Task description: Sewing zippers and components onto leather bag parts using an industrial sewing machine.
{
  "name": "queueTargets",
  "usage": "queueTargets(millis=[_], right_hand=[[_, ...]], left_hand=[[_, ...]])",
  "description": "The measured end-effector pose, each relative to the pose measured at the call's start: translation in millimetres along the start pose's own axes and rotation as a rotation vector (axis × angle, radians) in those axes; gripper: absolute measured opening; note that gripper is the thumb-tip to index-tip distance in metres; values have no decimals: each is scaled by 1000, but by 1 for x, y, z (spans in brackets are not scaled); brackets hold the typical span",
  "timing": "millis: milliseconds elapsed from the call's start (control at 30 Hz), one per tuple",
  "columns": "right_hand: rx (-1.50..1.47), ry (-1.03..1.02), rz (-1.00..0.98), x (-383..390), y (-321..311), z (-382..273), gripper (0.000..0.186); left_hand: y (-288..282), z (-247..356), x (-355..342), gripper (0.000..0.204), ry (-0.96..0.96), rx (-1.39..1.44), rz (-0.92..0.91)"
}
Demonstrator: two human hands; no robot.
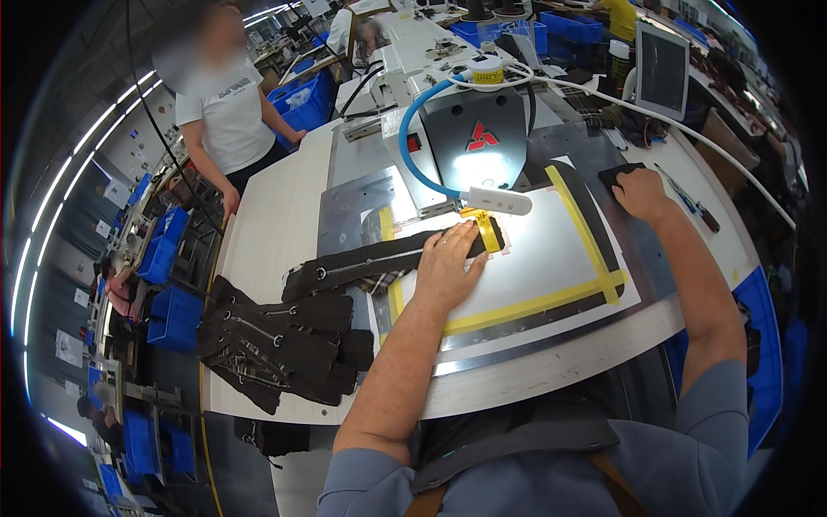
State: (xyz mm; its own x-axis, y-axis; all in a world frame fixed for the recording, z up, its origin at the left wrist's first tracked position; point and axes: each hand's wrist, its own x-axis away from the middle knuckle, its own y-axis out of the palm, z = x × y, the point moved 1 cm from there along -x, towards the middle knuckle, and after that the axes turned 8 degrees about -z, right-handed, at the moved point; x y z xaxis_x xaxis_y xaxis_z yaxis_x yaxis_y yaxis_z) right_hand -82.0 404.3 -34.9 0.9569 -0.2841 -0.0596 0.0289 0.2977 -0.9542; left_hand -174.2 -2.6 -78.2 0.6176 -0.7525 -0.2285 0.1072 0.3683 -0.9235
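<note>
left hand (447, 269) lies outspread on dark strip (366, 265); right hand (643, 195) touches black cloth (612, 177), grip unclear; machine head (457, 125), fabric pile (280, 338) nearby

The cloth strip (362, 264) lies partly on the plate (551, 258) — the cloth pile (301, 332) front left, the sewing machine (457, 125) behind, the screwdriver (708, 217) far right.

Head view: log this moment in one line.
left hand: resting on black strip; right hand: touching dark piece; black pile: on white table
</note>
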Motion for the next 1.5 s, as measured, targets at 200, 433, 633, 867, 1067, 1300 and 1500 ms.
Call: queueTargets(millis=[200,433,633,867,1067,1300,1500], right_hand=[[100,-14,-15,-9,14,-9,20],[153,-23,62,-9,22,-2,9],[200,34,412,16,-32,-2,3],[-73,-548,625,77,-72,-117,6],[-378,-829,638,90,-67,-194,13],[-558,-861,456,55,-46,-188,37],[-478,-819,446,22,-26,-158,33]], left_hand=[[1,0,0,53,-7,-2,-3],[2,-2,0,53,0,-10,5],[2,-2,-1,49,9,4,32],[-9,21,1,34,-41,607,233],[0,29,6,14,-355,1272,-148],[-1,20,4,15,-319,1395,-182],[-7,19,-7,40,-13,234,135]])
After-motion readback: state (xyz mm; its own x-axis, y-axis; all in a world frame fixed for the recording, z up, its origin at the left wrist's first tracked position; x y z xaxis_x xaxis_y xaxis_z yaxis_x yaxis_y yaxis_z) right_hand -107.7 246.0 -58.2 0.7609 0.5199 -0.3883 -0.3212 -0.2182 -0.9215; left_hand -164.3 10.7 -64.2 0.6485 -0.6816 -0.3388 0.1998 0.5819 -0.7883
